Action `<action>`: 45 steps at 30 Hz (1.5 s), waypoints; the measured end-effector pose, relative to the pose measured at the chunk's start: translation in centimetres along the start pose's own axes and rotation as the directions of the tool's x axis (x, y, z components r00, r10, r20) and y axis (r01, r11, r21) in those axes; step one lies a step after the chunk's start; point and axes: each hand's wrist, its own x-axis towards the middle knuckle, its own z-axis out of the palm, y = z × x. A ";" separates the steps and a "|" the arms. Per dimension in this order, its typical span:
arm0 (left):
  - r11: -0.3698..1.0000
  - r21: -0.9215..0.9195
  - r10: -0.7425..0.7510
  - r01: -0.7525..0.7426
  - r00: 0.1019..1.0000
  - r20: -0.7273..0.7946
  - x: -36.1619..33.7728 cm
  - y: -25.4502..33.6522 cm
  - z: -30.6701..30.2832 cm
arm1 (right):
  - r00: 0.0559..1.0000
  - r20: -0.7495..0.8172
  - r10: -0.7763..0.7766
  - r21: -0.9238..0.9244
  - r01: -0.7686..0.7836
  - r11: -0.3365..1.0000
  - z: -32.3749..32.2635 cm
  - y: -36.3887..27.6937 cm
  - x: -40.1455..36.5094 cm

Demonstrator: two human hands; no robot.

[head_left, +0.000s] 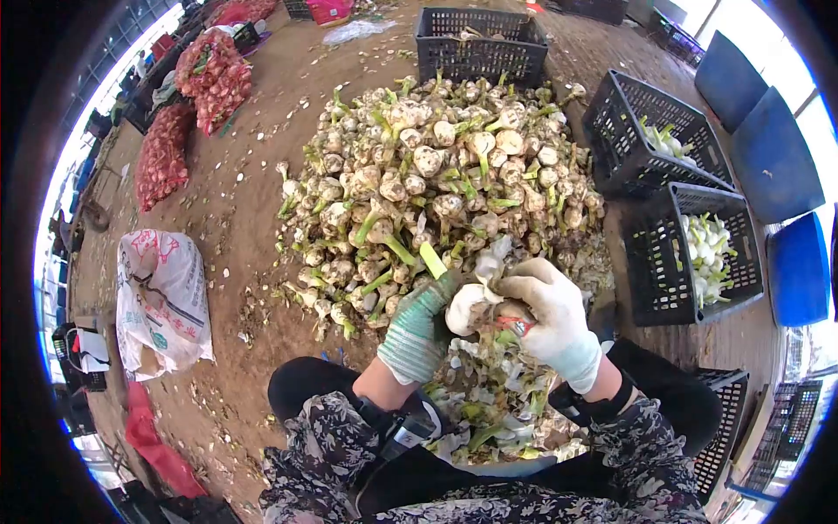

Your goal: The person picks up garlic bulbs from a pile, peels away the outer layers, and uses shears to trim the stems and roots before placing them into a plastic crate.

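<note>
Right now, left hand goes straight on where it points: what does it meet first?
The garlic bulb that the left hand grips; beyond it, probably the garlic pile, though depth is unclear.

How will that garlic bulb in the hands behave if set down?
The garlic bulb looks rounded and firm, so it may roll on the dirt floor. Its skin seems papery, likely flaking under a rub. Its green stalk probably stays stiff.
</note>
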 end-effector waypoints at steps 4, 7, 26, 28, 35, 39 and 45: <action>1.000 -0.008 0.017 -0.018 0.988 -0.155 -0.1 -0.5 -0.2 | 0.999 -0.051 -0.003 -0.164 -0.005 0.986 1.4 0.4 -0.4; 0.996 0.079 -0.017 0.031 0.986 -0.166 0.0 -0.3 -0.4 | 0.993 -0.119 0.010 0.055 -0.004 0.998 2.5 -0.1 -2.2; 0.997 0.069 0.040 -0.020 0.955 -0.293 0.7 -1.2 0.3 | 0.891 -0.088 0.445 0.435 -0.367 0.822 4.1 -0.6 -3.2; 0.995 0.072 0.083 -0.062 0.939 -0.335 0.7 -1.2 0.1 | 0.859 -0.042 0.511 0.550 -0.407 0.729 4.4 -0.5 -2.9; 0.988 -0.150 -0.080 0.038 0.954 -0.290 1.5 0.7 -1.5 | 0.877 0.446 0.180 0.262 -0.320 0.910 5.4 -2.3 -4.8; 1.000 -0.018 0.004 -0.011 0.936 -0.352 0.8 0.5 -0.2 | 0.833 0.445 0.328 -0.204 -0.263 0.943 2.3 -0.2 -3.5; 0.991 0.086 -0.082 0.099 0.980 -0.181 1.8 -1.1 -1.9 | 0.960 0.190 0.207 0.440 -0.271 0.856 1.0 0.8 0.0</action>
